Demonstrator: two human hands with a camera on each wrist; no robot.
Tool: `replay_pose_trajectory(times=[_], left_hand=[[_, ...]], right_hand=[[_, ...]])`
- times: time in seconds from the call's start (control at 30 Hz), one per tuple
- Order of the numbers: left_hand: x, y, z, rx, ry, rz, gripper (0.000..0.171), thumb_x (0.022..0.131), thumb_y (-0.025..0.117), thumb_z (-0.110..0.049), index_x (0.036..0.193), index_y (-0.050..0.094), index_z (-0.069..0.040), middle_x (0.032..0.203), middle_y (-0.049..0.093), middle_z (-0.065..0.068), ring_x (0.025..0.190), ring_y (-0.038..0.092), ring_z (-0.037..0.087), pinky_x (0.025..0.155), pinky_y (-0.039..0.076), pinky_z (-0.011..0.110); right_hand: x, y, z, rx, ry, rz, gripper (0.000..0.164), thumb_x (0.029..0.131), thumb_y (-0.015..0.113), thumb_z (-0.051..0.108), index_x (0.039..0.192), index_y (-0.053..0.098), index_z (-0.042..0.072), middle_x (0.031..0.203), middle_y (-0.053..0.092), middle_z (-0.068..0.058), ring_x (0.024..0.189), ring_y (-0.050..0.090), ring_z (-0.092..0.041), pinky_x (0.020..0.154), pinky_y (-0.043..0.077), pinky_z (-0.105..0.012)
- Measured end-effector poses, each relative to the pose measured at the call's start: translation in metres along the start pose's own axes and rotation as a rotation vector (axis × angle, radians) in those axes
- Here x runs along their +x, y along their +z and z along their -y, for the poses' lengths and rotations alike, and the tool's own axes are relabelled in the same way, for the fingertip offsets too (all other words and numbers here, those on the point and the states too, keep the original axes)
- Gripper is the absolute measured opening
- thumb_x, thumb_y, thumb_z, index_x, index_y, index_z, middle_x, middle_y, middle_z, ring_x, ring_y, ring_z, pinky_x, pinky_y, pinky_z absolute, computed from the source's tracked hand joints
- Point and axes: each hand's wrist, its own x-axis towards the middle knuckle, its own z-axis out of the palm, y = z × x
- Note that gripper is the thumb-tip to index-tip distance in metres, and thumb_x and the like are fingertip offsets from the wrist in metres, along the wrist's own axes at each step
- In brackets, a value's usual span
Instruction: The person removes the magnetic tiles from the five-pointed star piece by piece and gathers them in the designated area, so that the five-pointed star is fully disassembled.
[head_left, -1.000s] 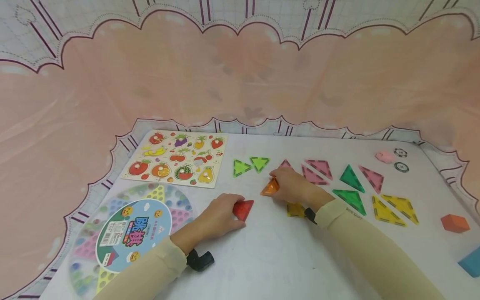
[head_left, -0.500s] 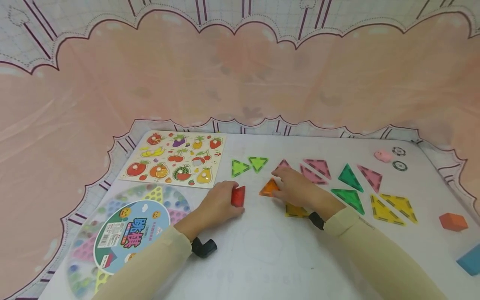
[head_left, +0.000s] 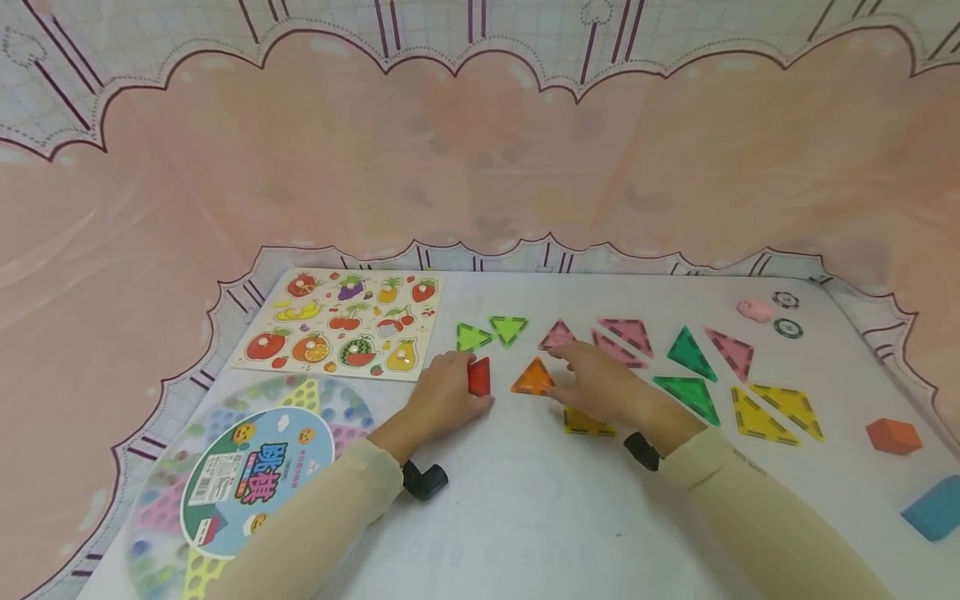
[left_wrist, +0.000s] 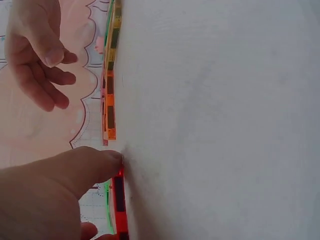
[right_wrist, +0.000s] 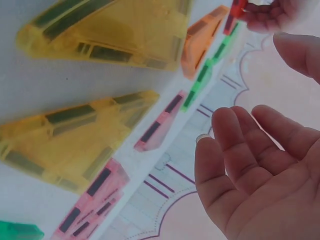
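Observation:
My left hand [head_left: 441, 396] grips a red triangular magnetic tile [head_left: 480, 377] at the tabletop. In the left wrist view the thumb presses the edge of that red tile [left_wrist: 119, 192], which lies flat or nearly so. Just right of it rests an orange triangular magnetic tile [head_left: 534, 379], apart from the red one. My right hand [head_left: 603, 383] hovers beside the orange tile, fingers relaxed and holding nothing, as the right wrist view confirms. Below this hand lies a yellow tile [head_left: 588, 423], partly covered, and behind it a pink tile [head_left: 557, 335].
Light green tiles [head_left: 509, 330] lie behind the red one. Pink, green [head_left: 688, 398] and yellow tiles [head_left: 787, 410] spread rightward. A fruit puzzle board [head_left: 337, 325] and round game box [head_left: 255, 483] occupy the left. Orange [head_left: 894, 436] and blue blocks [head_left: 932, 508] stand far right.
My left hand has moved the red tile away from me and turned it. My right hand has let go of the orange tile and drawn slightly right; that tile stays on the table.

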Motion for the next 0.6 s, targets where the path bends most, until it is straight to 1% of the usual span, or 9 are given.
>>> replay_pose_trajectory(times=[0.1,0.23,0.4,0.57,0.6], left_hand=[[-0.002,-0.003,0.001,-0.005,-0.001,-0.018,0.071,0.071,0.071,-0.043,0.126,0.044,-0.009,0.105,0.050,0.003,0.089,0.042,0.017,0.070,0.042,0.029],[-0.008,-0.011,0.003,-0.007,0.021,-0.048,0.073,0.070,0.072,-0.045,0.127,0.044,-0.010,0.113,0.049,0.005,0.095,0.042,0.018,0.078,0.042,0.032],[-0.016,-0.026,0.008,0.018,0.063,-0.071,0.075,0.070,0.070,-0.047,0.128,0.043,-0.010,0.124,0.046,0.005,0.110,0.041,0.022,0.091,0.036,0.041],[-0.027,-0.042,0.012,0.024,0.106,-0.083,0.078,0.071,0.067,-0.051,0.131,0.040,-0.009,0.130,0.042,0.006,0.119,0.036,0.026,0.095,0.032,0.046],[-0.030,-0.046,0.013,0.026,0.105,-0.084,0.079,0.071,0.067,-0.051,0.132,0.040,-0.010,0.131,0.041,0.006,0.120,0.035,0.026,0.095,0.032,0.047]], right_hand=[[-0.006,-0.003,-0.001,0.000,0.001,-0.012,0.061,0.082,0.063,0.035,0.135,0.039,0.015,0.131,0.042,-0.006,0.108,0.048,-0.023,0.085,0.043,-0.043],[-0.014,-0.009,-0.006,-0.022,-0.009,-0.031,0.061,0.083,0.062,0.035,0.135,0.039,0.014,0.130,0.043,-0.007,0.108,0.048,-0.024,0.086,0.042,-0.044],[-0.025,-0.016,-0.013,-0.043,0.024,-0.043,0.061,0.083,0.061,0.036,0.135,0.038,0.014,0.129,0.043,-0.009,0.108,0.047,-0.025,0.086,0.040,-0.047],[-0.038,-0.026,-0.023,-0.048,0.006,-0.066,0.062,0.083,0.062,0.034,0.134,0.038,0.009,0.128,0.045,-0.012,0.111,0.044,-0.030,0.089,0.037,-0.050],[-0.041,-0.029,-0.025,-0.050,0.002,-0.072,0.062,0.083,0.062,0.035,0.134,0.038,0.009,0.127,0.045,-0.012,0.112,0.043,-0.030,0.089,0.036,-0.051]])
